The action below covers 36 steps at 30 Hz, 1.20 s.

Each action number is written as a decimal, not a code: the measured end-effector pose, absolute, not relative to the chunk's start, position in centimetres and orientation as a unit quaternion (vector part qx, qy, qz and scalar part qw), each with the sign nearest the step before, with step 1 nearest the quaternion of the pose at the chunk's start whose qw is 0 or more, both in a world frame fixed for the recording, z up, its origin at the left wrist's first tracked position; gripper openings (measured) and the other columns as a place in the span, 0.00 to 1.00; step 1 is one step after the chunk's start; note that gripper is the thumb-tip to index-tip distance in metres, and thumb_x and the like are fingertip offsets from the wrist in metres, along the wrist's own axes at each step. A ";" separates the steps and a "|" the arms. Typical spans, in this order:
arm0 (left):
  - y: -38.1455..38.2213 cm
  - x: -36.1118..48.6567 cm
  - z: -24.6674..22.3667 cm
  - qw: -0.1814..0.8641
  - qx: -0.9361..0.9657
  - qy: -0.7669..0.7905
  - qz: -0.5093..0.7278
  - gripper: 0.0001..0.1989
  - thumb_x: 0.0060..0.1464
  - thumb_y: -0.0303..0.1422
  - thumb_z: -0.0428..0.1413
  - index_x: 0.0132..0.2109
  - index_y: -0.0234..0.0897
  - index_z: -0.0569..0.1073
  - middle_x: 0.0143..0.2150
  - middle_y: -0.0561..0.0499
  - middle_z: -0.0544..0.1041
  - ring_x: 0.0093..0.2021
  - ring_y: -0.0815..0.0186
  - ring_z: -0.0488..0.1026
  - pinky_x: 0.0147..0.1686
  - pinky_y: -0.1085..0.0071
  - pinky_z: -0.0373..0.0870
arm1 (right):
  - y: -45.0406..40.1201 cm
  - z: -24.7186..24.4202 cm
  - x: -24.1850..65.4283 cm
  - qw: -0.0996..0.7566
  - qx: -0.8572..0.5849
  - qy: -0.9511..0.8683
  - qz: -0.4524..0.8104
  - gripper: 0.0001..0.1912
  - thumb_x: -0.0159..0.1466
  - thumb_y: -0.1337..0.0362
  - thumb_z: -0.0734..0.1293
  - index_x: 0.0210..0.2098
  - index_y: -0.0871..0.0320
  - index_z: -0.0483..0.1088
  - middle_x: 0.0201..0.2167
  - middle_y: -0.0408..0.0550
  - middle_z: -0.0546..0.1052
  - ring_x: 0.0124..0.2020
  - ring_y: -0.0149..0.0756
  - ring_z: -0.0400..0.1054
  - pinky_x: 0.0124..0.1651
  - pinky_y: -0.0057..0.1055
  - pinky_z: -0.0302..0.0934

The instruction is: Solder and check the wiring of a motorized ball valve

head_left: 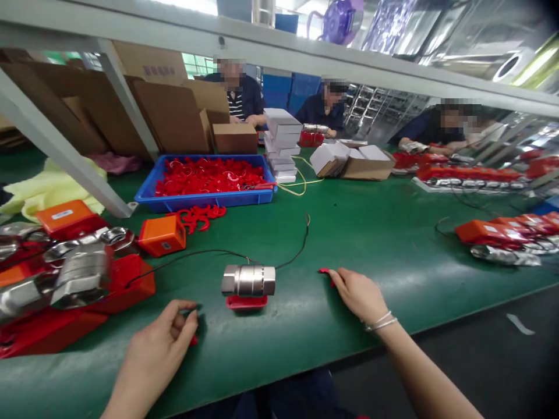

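Observation:
A metal valve body (248,280) with a red base (247,302) stands on the green table between my hands. A dark cable runs behind it. My left hand (159,343) is closed to the valve's left, its fingers curled round a small red plastic piece (194,341) that is mostly hidden. On the right, my right hand (360,294) pinches a red plastic piece (324,270) between thumb and fingers, apart from the valve. Similar curved red plastic clips (203,217) lie loose in front of the blue tray (209,202).
Orange-and-red boxed valves (82,279) are piled at left, with an orange box (163,235) beside them. More valves (510,233) lie at right. White boxes (282,142) and an open carton (367,166) stand behind. A metal frame crosses overhead; several people sit opposite.

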<state>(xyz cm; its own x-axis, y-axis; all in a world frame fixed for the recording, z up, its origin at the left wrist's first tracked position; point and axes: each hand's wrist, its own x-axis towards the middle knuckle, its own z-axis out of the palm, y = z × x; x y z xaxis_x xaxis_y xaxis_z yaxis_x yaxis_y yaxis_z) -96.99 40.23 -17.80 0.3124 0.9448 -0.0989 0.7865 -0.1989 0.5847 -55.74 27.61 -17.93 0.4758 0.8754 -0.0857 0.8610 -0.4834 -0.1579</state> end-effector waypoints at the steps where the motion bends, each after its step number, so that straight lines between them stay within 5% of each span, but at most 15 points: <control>1: 40.2 -97.0 -17.4 0.267 0.766 0.569 0.138 0.21 0.59 0.53 0.47 0.46 0.43 0.70 0.26 0.55 0.76 0.27 0.61 0.76 0.29 0.69 0.67 | 27.4 -17.8 -55.2 0.079 -0.853 -0.507 0.097 0.22 0.74 0.51 0.53 0.34 0.54 0.69 0.26 0.48 0.75 0.28 0.41 0.70 0.30 0.33 0.50; 5: 40.0 -97.7 -16.6 0.242 0.767 0.581 0.124 0.20 0.58 0.51 0.46 0.45 0.43 0.70 0.27 0.54 0.78 0.28 0.59 0.77 0.29 0.67 0.68 | 26.2 -17.6 -53.2 0.224 -0.783 -0.556 0.168 0.16 0.71 0.58 0.58 0.53 0.53 0.70 0.42 0.49 0.75 0.41 0.40 0.71 0.45 0.35 0.63; 10: 39.5 -99.4 -17.2 0.275 0.745 0.594 0.132 0.24 0.56 0.54 0.48 0.49 0.42 0.70 0.28 0.52 0.78 0.29 0.58 0.78 0.32 0.66 0.72 | 26.4 -17.2 -53.2 0.202 -0.732 -0.614 0.213 0.33 0.66 0.62 0.66 0.70 0.45 0.57 0.51 0.49 0.68 0.48 0.40 0.67 0.55 0.39 0.63; 17: 38.8 -99.0 -17.4 0.472 0.655 0.557 0.194 0.33 0.57 0.56 0.53 0.60 0.40 0.58 0.34 0.52 0.81 0.34 0.59 0.81 0.35 0.66 0.77 | 28.2 -17.3 -53.1 0.182 -0.710 -0.633 0.250 0.25 0.64 0.59 0.70 0.61 0.44 0.70 0.45 0.46 0.68 0.46 0.39 0.66 0.54 0.37 0.62; 25: 39.8 -99.0 -17.9 0.173 0.812 0.533 0.161 0.18 0.64 0.49 0.48 0.49 0.43 0.71 0.30 0.55 0.80 0.31 0.62 0.79 0.32 0.70 0.71 | 28.1 -18.4 -53.2 0.221 -0.733 -0.596 0.240 0.25 0.59 0.54 0.76 0.56 0.44 0.73 0.44 0.44 0.70 0.42 0.38 0.66 0.48 0.35 0.62; 31: 40.6 -99.7 -18.5 0.173 0.824 0.520 0.146 0.20 0.62 0.53 0.48 0.48 0.44 0.73 0.28 0.57 0.78 0.28 0.64 0.78 0.28 0.72 0.70 | 28.4 -18.3 -52.9 0.258 -0.730 -0.578 0.259 0.26 0.55 0.54 0.78 0.52 0.48 0.76 0.42 0.44 0.74 0.37 0.36 0.66 0.41 0.33 0.62; 36: 43.7 -98.1 -15.9 0.156 0.838 0.489 0.184 0.25 0.61 0.56 0.48 0.51 0.43 0.72 0.30 0.56 0.77 0.29 0.64 0.77 0.30 0.71 0.70 | 30.8 -17.6 -51.3 0.435 -0.715 -0.423 0.347 0.26 0.52 0.53 0.78 0.46 0.57 0.76 0.36 0.46 0.78 0.32 0.34 0.68 0.35 0.31 0.62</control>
